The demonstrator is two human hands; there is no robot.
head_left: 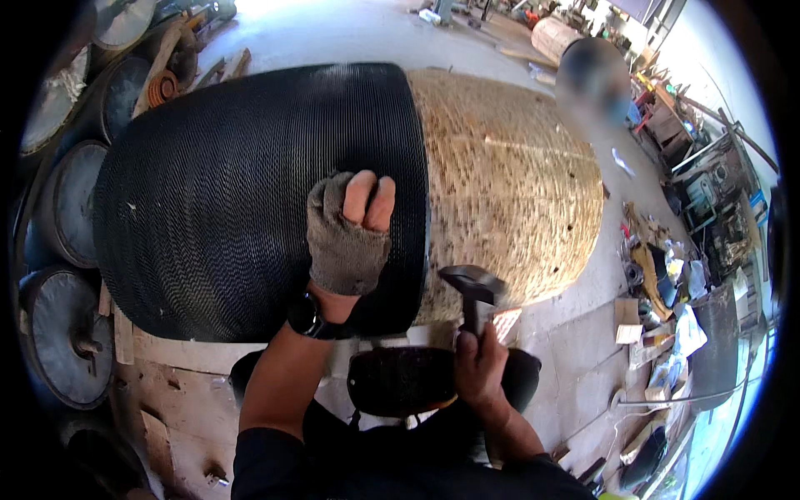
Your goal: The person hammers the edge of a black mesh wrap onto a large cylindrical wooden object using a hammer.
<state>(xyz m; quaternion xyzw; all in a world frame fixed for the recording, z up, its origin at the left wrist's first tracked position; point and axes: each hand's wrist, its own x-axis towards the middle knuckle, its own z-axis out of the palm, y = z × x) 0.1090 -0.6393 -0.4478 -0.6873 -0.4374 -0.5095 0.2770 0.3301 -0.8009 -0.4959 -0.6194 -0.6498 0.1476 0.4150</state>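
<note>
A large cylinder lies across in front of me. Black, finely ridged rows [208, 200] cover its left and middle part; the right part is a bare, tan, pitted surface [508, 183]. My left hand [350, 229], in a grey glove with two bare fingers showing, rests curled on the black rows near their right edge. Whatever its fingers hold, if anything, is hidden. In my right hand [481, 367] is a hammer [475, 287], gripped by its handle, with the head raised in front of the tan surface's lower edge. A dark shallow container [402, 381] sits between my knees.
Several drums with round grey ends [71, 337] stand along the left. Wooden boards [158, 446] lie on the floor at lower left. Scraps, boxes and bags [658, 333] clutter the right side. A blurred person [593, 79] and another tan cylinder [554, 39] are at the far right.
</note>
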